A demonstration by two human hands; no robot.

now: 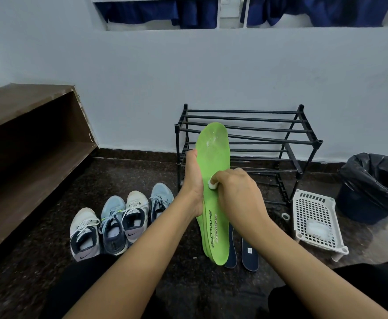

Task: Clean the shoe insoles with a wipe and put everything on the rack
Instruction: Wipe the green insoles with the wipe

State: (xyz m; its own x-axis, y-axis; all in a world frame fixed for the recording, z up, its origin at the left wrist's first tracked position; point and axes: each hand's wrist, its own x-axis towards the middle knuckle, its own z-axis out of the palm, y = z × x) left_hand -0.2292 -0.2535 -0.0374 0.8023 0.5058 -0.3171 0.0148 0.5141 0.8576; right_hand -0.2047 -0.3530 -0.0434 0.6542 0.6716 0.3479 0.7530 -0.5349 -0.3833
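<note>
A long green insole (214, 157) stands upright in front of me, printed side toward me. My left hand (194, 180) grips its left edge from behind. My right hand (236, 192) pinches a small white wipe (211, 184) and presses it against the insole's middle. Wet smears show near the insole's top. Behind it a second green insole edge (205, 245) shows. Two dark blue insoles (249, 254) lie on the floor below. The black two-tier shoe rack (298, 134) stands against the wall behind.
Several sneakers (119, 222) sit in a row on the dark floor at left. A white perforated basket (314, 212) holding a wipe pack lies at right, beside a bin with a black liner (372, 185). A brown wooden shelf (27, 146) runs along the left.
</note>
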